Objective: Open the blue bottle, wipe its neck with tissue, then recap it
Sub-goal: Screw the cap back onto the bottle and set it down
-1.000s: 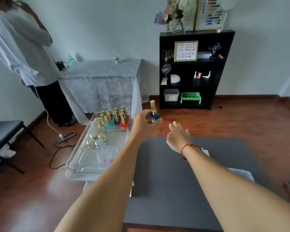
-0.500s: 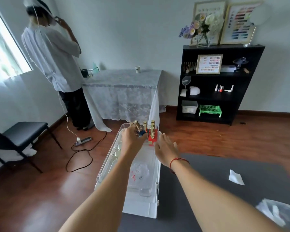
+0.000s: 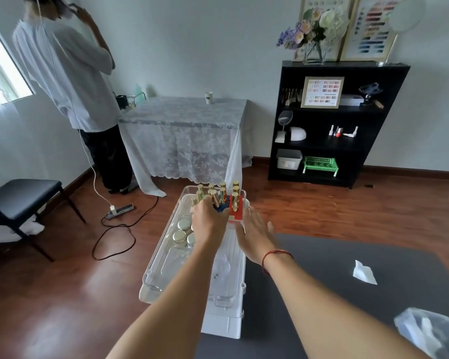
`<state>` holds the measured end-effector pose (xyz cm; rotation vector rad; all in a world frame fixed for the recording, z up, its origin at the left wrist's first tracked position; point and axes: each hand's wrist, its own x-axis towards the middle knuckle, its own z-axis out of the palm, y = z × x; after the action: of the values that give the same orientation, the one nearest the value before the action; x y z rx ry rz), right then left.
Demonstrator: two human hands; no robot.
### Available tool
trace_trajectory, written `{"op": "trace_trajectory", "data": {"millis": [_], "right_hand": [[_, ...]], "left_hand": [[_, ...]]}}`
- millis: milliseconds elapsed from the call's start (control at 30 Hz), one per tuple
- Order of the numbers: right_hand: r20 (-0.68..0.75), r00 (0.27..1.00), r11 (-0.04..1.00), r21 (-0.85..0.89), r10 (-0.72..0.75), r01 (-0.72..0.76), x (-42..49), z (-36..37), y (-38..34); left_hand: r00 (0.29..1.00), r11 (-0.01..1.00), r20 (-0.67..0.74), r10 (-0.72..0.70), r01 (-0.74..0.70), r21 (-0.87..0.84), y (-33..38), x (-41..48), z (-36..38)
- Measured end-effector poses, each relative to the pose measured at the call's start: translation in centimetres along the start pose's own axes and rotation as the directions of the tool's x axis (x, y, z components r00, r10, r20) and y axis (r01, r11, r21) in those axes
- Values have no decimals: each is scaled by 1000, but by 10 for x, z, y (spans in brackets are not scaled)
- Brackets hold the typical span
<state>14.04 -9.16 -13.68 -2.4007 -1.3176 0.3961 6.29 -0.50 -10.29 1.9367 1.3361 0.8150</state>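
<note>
Head view: the left hand (image 3: 210, 221) is seen reaching into the far end of a clear plastic tray (image 3: 166, 257), with its fingers curled around the blue bottle (image 3: 221, 206), which is capped in gold and tilted a little toward the left. The bottle is held low among the other gold-capped bottles (image 3: 228, 190), just beside the red bottle (image 3: 236, 215); it cannot be told whether its base touches the tray. Such a low, closed hold suits either setting the bottle into its row or lifting it out; which is meant cannot be read here. The right hand (image 3: 255, 233) is held flat and spread, fingers open and gripping nothing, near the tray's right rim, probably kept ready to steady the tray or take the cap. 3 round gold-lidded jars (image 3: 182, 233) are noted in the tray nearer the wearer. A crumpled white tissue (image 3: 364, 272) lies well apart on the dark grey mat (image 3: 322, 281), within reach of the right side, where wiping would be done. A clear plastic bag (image 3: 430, 332) is at the mat's near right corner. A standing person (image 3: 70, 81) is noted at the far left, beside a lace-covered table (image 3: 187, 130).
</note>
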Motion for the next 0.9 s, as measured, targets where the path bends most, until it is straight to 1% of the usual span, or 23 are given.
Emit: {"op": "trace_trajectory", "data": {"millis": [233, 333, 500, 600, 700, 900], "right_hand": [[9, 1000, 1000, -22, 11, -11, 0, 0, -2], [15, 1000, 1000, -29, 4, -4, -1, -1, -2], [47, 999, 999, -42, 9, -7, -3, -3, -3], [56, 998, 999, -47, 10, -8, -4, -5, -5], [60, 998, 999, -53, 12, -8, -4, -7, -6], [59, 998, 998, -57, 10, -7, -7, -11, -8]], "left_hand": [[999, 999, -34, -37, 37, 10, 2, 1, 1], [999, 999, 2, -48, 48, 23, 0, 0, 3], [997, 996, 7, -80, 80, 41, -2, 2, 6], [999, 998, 9, -53, 53, 40, 0, 3, 3], [1000, 999, 4, 12, -12, 41, 2, 4, 1], [998, 997, 27, 62, -63, 50, 3, 13, 1]]}}
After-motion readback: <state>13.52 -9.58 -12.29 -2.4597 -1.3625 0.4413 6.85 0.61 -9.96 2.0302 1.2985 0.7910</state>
